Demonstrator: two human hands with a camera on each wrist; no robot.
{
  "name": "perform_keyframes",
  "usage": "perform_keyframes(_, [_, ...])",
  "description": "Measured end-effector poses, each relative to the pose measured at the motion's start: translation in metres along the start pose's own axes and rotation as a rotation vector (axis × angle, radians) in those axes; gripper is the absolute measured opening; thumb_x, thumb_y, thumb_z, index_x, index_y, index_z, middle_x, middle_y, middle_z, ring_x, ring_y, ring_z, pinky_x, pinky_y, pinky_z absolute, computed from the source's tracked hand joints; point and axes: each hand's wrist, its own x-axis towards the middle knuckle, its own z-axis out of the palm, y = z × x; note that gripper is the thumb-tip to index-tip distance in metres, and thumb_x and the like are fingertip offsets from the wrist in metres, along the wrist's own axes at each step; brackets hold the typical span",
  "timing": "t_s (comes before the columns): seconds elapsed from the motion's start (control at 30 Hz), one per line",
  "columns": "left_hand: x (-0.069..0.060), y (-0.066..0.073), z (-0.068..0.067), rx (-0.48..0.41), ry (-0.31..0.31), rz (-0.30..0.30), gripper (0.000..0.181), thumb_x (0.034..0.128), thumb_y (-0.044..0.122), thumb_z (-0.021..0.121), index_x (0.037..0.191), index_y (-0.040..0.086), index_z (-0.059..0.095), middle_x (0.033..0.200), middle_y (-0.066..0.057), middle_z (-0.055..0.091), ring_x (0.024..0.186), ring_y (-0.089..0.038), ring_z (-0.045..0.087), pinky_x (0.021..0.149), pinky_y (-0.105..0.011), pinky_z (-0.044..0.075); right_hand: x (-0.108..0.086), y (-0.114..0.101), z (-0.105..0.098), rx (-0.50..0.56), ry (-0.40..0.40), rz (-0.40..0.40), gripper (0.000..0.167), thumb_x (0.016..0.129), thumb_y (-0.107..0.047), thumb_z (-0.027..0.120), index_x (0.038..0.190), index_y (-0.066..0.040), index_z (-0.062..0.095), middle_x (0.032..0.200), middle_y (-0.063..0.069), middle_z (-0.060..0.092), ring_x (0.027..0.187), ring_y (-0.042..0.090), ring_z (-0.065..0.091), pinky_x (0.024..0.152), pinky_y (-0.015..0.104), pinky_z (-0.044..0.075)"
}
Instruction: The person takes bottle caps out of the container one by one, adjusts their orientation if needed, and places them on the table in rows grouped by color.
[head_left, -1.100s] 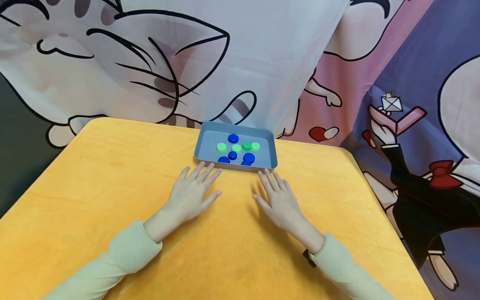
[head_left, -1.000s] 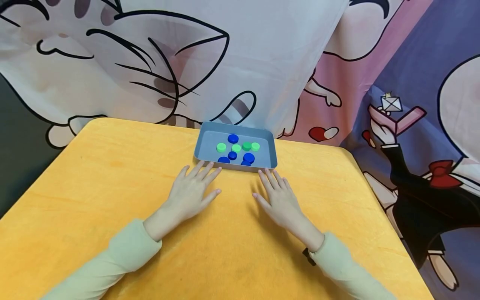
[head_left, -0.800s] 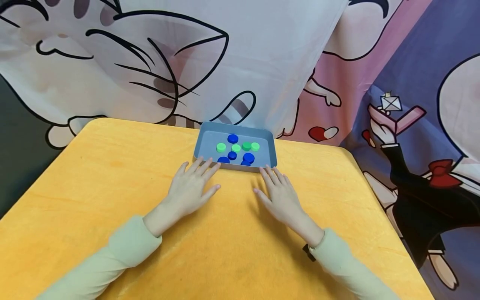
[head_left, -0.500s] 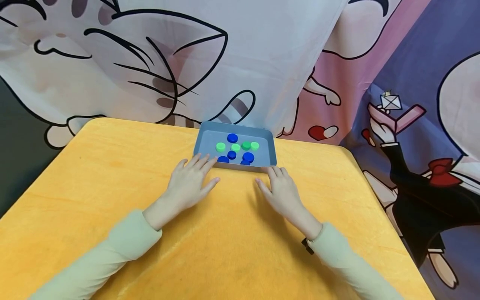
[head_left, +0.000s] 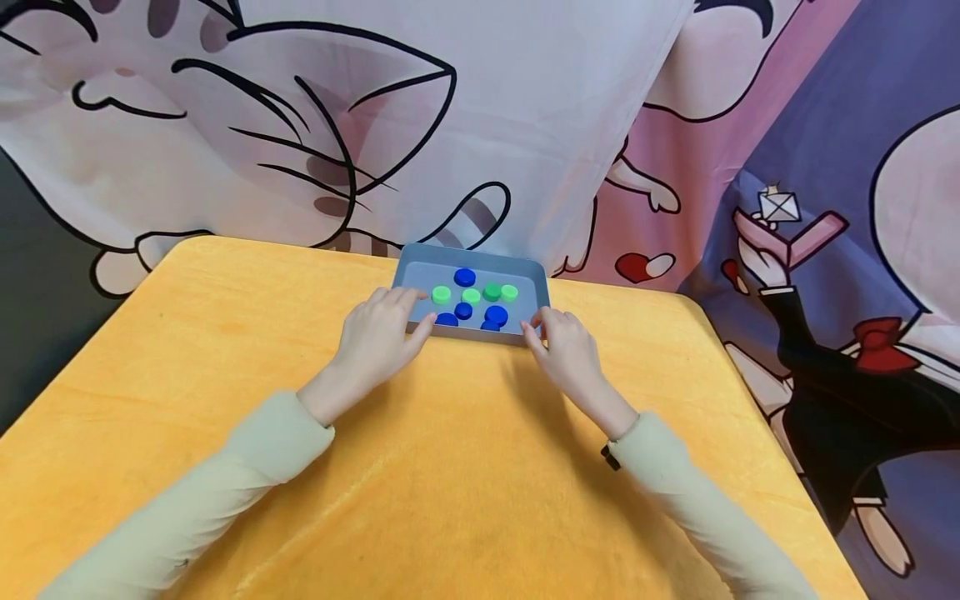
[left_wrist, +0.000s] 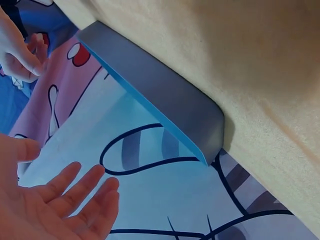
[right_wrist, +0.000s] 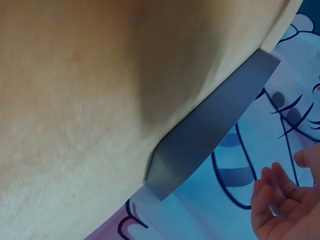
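Tray [head_left: 423,273] sits near yellow table [head_left: 450,500]'s far edge, discs [head_left: 496,316] inside. Left hand [head_left: 375,333] and right hand [head_left: 567,350] hover apart over its near corners, fingers relaxed, gripping nothing. Judged risk: uneven lifting could tip it, spilling discs.

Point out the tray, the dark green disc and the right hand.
Tray [head_left: 480,337], head view: front outer wall.
Dark green disc [head_left: 492,291], head view: top face.
Right hand [head_left: 567,350], head view: back of the hand.

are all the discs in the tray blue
No, green discs lie among the blue discs in the tray.
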Motion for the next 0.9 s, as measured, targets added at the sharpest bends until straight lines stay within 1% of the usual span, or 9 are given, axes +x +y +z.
perform_keyframes(0.07, [0.004,0.000,0.000,-0.007,0.003,-0.024,0.036,0.0959,0.037,0.053,0.114,0.008,0.064,0.109,-0.010,0.069,0.087,-0.027,0.060,0.062,-0.038,0.052,0.004,0.003,0.000,-0.006,0.011,-0.004,0.027,0.096,-0.034,0.056,0.088,-0.009,0.062,0.070,0.007,0.058,0.066,0.021,0.051,0.053,0.031,0.042])
perform_keyframes(0.13, [0.008,-0.001,0.001,-0.012,0.006,-0.039,0.030,0.0956,0.035,0.054,0.105,0.009,0.065,0.093,-0.008,0.069,0.077,-0.024,0.058,0.055,-0.034,0.048,0.008,0.006,0.000,-0.018,0.023,-0.015,0.027,0.096,-0.034,0.057,0.085,-0.010,0.061,0.064,0.005,0.054,0.062,0.020,0.050,0.051,0.030,0.040])
perform_keyframes(0.23, [0.013,-0.002,0.003,-0.020,0.005,-0.050,0.026,0.0955,0.033,0.053,0.092,0.009,0.065,0.070,-0.004,0.060,0.064,-0.021,0.053,0.048,-0.029,0.041,0.013,0.009,0.000,-0.045,0.049,-0.044,0.028,0.096,-0.034,0.056,0.081,-0.010,0.060,0.060,0.003,0.052,0.057,0.019,0.049,0.049,0.029,0.038])
perform_keyframes(0.3, [0.017,-0.003,0.004,-0.027,0.010,-0.052,0.025,0.0953,0.030,0.053,0.088,0.009,0.065,0.061,-0.002,0.053,0.057,-0.020,0.051,0.045,-0.027,0.037,0.016,0.011,0.000,-0.062,0.073,-0.065,0.029,0.096,-0.033,0.056,0.078,-0.011,0.059,0.058,0.002,0.051,0.054,0.019,0.049,0.047,0.029,0.037])
perform_keyframes(0.43, [0.023,-0.005,0.006,-0.035,0.032,-0.058,0.025,0.0948,0.028,0.053,0.083,0.009,0.064,0.057,-0.003,0.049,0.051,-0.020,0.049,0.043,-0.027,0.034,0.022,0.014,0.001,-0.069,0.119,-0.095,0.030,0.095,-0.033,0.056,0.075,-0.012,0.057,0.055,0.002,0.050,0.049,0.018,0.047,0.044,0.028,0.035])
perform_keyframes(0.57, [0.030,-0.007,0.007,-0.045,0.059,-0.063,0.023,0.0941,0.027,0.054,0.083,0.009,0.063,0.061,-0.004,0.051,0.053,-0.022,0.051,0.044,-0.028,0.036,0.030,0.019,0.003,-0.074,0.165,-0.133,0.027,0.094,-0.030,0.059,0.075,-0.011,0.059,0.053,0.002,0.051,0.046,0.018,0.045,0.042,0.028,0.033])
perform_keyframes(0.7, [0.038,-0.011,0.008,-0.055,0.071,-0.073,0.024,0.0941,0.026,0.054,0.083,0.008,0.063,0.059,-0.004,0.051,0.053,-0.023,0.051,0.044,-0.029,0.037,0.038,0.025,0.005,-0.081,0.220,-0.166,0.025,0.092,-0.028,0.060,0.075,-0.010,0.060,0.052,0.003,0.051,0.043,0.018,0.043,0.041,0.028,0.030])
perform_keyframes(0.8, [0.044,-0.016,0.009,-0.059,0.081,-0.089,0.025,0.0946,0.026,0.053,0.083,0.006,0.063,0.057,-0.004,0.049,0.052,-0.023,0.051,0.045,-0.030,0.037,0.044,0.029,0.007,-0.083,0.249,-0.165,0.024,0.092,-0.027,0.060,0.075,-0.010,0.060,0.051,0.003,0.050,0.041,0.018,0.041,0.041,0.028,0.029])
perform_keyframes(0.9, [0.050,-0.020,0.009,-0.064,0.098,-0.110,0.026,0.0947,0.026,0.052,0.083,0.005,0.063,0.057,-0.005,0.049,0.053,-0.024,0.052,0.047,-0.032,0.039,0.051,0.032,0.008,-0.082,0.259,-0.159,0.025,0.093,-0.028,0.059,0.075,-0.011,0.059,0.051,0.003,0.049,0.041,0.018,0.040,0.041,0.028,0.028])
